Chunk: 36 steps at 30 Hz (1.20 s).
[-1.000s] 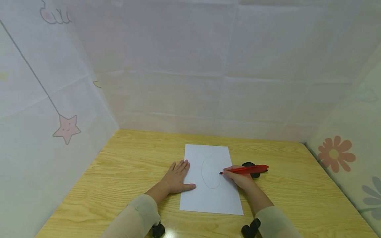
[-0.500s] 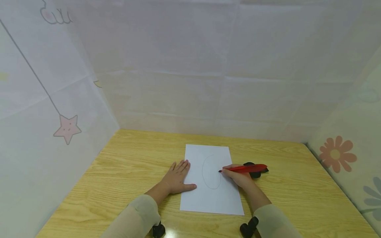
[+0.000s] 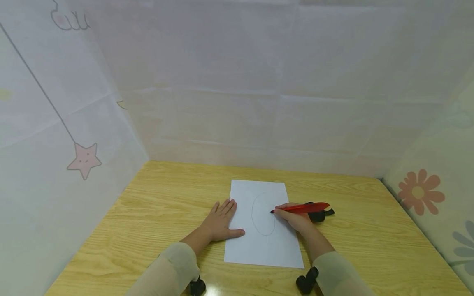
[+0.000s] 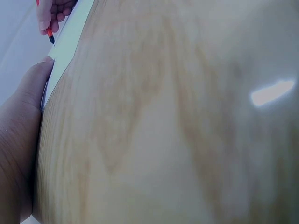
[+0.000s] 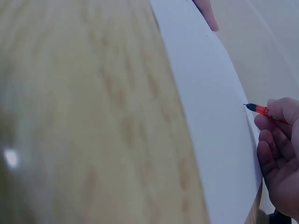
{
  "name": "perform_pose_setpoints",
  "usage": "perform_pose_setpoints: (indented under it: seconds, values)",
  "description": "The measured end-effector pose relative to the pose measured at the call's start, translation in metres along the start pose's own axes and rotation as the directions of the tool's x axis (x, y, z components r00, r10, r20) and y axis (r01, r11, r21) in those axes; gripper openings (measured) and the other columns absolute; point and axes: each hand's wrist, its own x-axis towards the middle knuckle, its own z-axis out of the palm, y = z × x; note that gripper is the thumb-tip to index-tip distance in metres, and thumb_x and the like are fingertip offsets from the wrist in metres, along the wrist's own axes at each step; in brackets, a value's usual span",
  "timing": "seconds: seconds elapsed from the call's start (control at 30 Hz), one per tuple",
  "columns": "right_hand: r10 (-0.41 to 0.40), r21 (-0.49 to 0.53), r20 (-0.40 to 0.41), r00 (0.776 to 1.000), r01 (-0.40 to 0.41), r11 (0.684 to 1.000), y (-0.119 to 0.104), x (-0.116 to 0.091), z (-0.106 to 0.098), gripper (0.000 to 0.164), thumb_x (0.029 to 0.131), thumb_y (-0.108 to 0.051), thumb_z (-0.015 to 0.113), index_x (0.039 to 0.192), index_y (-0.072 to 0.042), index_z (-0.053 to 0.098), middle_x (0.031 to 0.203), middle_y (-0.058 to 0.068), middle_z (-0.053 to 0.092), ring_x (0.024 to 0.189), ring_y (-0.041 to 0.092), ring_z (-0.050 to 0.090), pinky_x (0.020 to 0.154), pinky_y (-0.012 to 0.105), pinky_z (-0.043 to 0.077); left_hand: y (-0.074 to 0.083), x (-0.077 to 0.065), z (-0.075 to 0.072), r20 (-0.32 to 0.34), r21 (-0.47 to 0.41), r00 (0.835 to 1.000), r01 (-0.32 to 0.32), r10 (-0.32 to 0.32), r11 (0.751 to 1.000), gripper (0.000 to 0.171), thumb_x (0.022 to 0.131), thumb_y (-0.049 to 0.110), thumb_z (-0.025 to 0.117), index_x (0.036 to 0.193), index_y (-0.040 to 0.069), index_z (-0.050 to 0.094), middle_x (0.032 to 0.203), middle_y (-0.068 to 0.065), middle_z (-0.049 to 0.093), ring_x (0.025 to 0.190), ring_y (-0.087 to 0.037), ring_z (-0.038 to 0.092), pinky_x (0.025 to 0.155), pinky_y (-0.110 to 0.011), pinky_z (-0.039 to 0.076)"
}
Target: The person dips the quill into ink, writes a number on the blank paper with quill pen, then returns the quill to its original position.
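A white sheet of paper [image 3: 259, 250] lies on the wooden table, with a thin, unclosed oval line drawn on it. My left hand [image 3: 218, 222] rests flat on the sheet's left edge, fingers spread; its thumb [image 4: 37, 79] shows in the left wrist view. My right hand [image 3: 298, 220] pinches a red feather pen [image 3: 311, 208] near its dark tip. That tip is at the paper, just inside the right side of the oval. In the right wrist view, thumb and fingers close round the pen's orange-red barrel [image 5: 260, 110].
Partly hidden behind the feather and right hand is a black object [image 3: 317, 216]. Black devices sit at both sleeves, the left one [image 3: 197, 286] and the right one [image 3: 307, 280]. A pale printed cloth [image 3: 222, 123] stands round the table [image 3: 166, 193].
My right hand has moved slightly up and left with the feather pen, whose tip has left the lower right of the oval. The left hand stays put.
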Motion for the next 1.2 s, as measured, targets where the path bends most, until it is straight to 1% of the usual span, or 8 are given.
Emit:
perform_pose_setpoints:
  seconds: [0.23,0.47,0.67,0.77,1.0,1.2]
  values:
    - [0.016,0.027,-0.002,1.0,-0.016,1.0,-0.002,0.003,0.003,0.026,0.085,-0.03,0.075,0.104,-0.013,0.076,0.105,0.0,0.075,0.111,0.023,0.059,0.084,0.025,0.043,0.0,0.001,0.0,0.001,0.01,1.0,0.0,0.0,1.0,0.102,0.088,0.077,0.04,0.158,0.007,0.015,0.166,-0.008,0.011,0.155,-0.023,0.008,0.124,-0.049,0.008]
    - [0.037,0.052,-0.005,0.999,-0.037,0.998,-0.005,0.004,0.005,0.025,0.085,-0.03,0.076,0.104,-0.013,0.076,0.102,-0.002,0.074,0.108,0.021,0.059,0.084,0.026,0.044,-0.001,0.001,0.003,0.001,0.017,1.0,0.003,-0.003,1.0,0.102,0.088,0.077,0.04,0.158,0.008,0.013,0.166,-0.007,0.01,0.155,-0.022,0.006,0.125,-0.049,0.006]
    - [0.051,0.066,-0.007,0.999,-0.05,0.997,-0.007,0.005,0.008,0.026,0.087,-0.029,0.074,0.106,-0.011,0.075,0.105,0.001,0.074,0.11,0.023,0.059,0.093,0.036,0.047,0.0,0.001,0.001,0.001,0.013,1.0,0.001,-0.001,1.0,0.102,0.088,0.078,0.039,0.158,0.008,0.015,0.166,-0.007,0.011,0.155,-0.022,0.008,0.124,-0.049,0.008]
    - [0.059,0.063,-0.004,0.998,-0.059,0.996,-0.008,0.006,0.009,0.026,0.087,-0.03,0.073,0.106,-0.012,0.075,0.107,0.003,0.074,0.111,0.024,0.059,0.095,0.038,0.047,0.0,0.001,0.0,0.001,0.012,1.0,0.001,-0.001,1.0,0.102,0.088,0.077,0.039,0.158,0.008,0.015,0.166,-0.007,0.011,0.155,-0.022,0.008,0.124,-0.049,0.008]
    - [0.05,0.081,-0.001,0.999,-0.05,0.995,-0.009,0.008,0.011,0.027,0.087,-0.029,0.074,0.107,-0.011,0.074,0.109,0.004,0.072,0.113,0.026,0.057,0.095,0.039,0.048,0.0,0.002,0.001,0.0,0.004,1.0,0.007,-0.007,1.0,0.102,0.088,0.077,0.041,0.158,0.008,0.015,0.166,-0.007,0.011,0.155,-0.022,0.007,0.125,-0.048,0.007]
    - [0.073,0.099,0.002,0.997,-0.073,0.992,-0.012,0.009,0.012,0.026,0.085,-0.028,0.075,0.106,-0.012,0.075,0.106,0.003,0.074,0.113,0.026,0.058,0.095,0.038,0.047,0.0,0.002,0.001,0.001,0.007,1.0,0.009,-0.009,1.0,0.102,0.088,0.077,0.041,0.158,0.008,0.015,0.166,-0.006,0.011,0.155,-0.021,0.007,0.125,-0.048,0.007]
